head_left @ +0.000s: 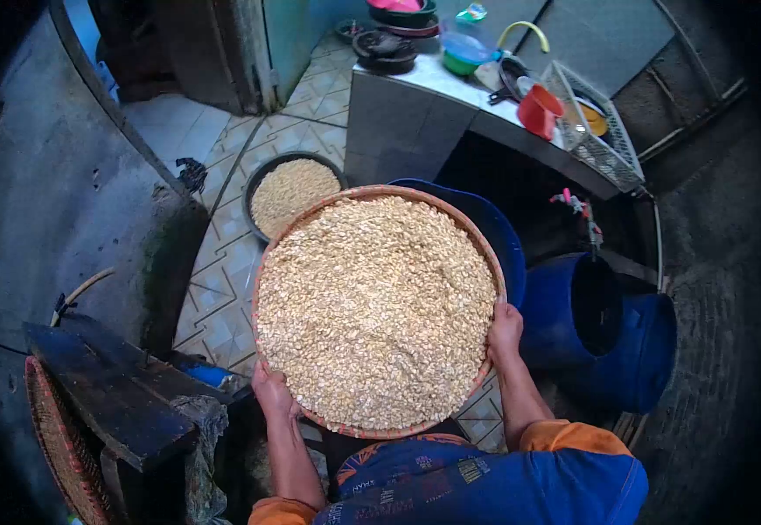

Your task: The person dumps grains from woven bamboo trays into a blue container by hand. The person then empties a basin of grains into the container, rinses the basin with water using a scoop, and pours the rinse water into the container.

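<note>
A dark round basin (248,210) is sitting beyond, and blue plastic barrels (554,315) are standing rightward. A round, reddish-brown-rimmed tray (489,260) of pale kernels (372,306) is facing upward before the torso (485,481), the left hand (274,390) and right hand (506,328) clasping its rim in a firm grip. Behind, a grey-tiled table (402,122) is rising from patterned floor tiles (214,302).

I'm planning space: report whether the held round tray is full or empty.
Full: pale beans cover the round tray to its rim.
</note>
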Action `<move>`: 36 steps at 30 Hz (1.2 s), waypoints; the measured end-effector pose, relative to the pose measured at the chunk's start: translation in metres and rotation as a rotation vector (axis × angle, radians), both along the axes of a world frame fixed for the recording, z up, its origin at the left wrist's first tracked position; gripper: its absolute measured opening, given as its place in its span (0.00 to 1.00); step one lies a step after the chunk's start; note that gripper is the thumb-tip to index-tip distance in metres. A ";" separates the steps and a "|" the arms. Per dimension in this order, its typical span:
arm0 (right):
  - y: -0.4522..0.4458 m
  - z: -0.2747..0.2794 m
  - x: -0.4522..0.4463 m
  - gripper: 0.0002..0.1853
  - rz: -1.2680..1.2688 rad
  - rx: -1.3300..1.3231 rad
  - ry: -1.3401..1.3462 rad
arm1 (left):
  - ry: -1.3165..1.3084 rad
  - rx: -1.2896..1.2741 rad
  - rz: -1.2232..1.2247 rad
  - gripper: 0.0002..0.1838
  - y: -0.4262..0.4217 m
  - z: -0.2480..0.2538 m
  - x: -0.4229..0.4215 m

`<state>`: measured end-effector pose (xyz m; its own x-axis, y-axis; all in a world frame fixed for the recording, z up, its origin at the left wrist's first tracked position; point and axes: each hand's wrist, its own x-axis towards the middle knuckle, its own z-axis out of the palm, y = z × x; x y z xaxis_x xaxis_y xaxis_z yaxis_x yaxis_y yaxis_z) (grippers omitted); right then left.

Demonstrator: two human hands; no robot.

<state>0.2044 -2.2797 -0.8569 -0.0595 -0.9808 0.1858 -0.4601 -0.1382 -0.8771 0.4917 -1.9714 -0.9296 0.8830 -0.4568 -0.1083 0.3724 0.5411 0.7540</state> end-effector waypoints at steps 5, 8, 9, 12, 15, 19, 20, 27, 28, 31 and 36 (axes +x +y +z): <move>0.018 -0.006 -0.002 0.20 -0.004 0.084 -0.180 | -0.052 0.021 -0.059 0.30 0.009 0.017 0.026; 0.033 -0.013 -0.002 0.19 -0.070 0.151 -0.219 | -0.100 0.111 -0.131 0.29 0.009 0.027 0.047; 0.029 -0.019 -0.003 0.19 -0.078 0.152 -0.222 | -0.121 0.157 -0.158 0.29 0.005 0.033 0.052; 0.030 -0.030 -0.003 0.24 -0.101 0.192 -0.340 | -0.113 0.124 -0.168 0.25 0.000 0.050 0.069; 0.058 0.011 0.007 0.24 -0.130 0.296 -0.349 | -0.103 0.153 -0.198 0.23 0.001 0.057 0.080; 0.049 0.036 0.001 0.22 -0.110 0.291 0.256 | -0.072 0.236 -0.202 0.19 0.012 0.086 0.084; 0.038 0.020 -0.009 0.20 -0.125 0.314 0.455 | -0.092 0.409 -0.249 0.18 0.015 0.078 0.091; 0.069 -0.059 -0.046 0.17 0.024 0.271 0.417 | -0.108 0.668 -0.299 0.14 0.032 0.078 0.104; 0.066 -0.080 -0.048 0.17 0.112 0.326 0.175 | -0.126 0.832 -0.346 0.11 0.040 0.096 0.107; 0.102 0.001 -0.012 0.14 0.117 0.612 0.109 | -0.062 0.793 -0.283 0.11 0.033 0.064 0.132; 0.080 0.023 0.002 0.17 0.183 0.679 0.466 | -0.019 0.793 -0.335 0.12 0.006 0.093 0.140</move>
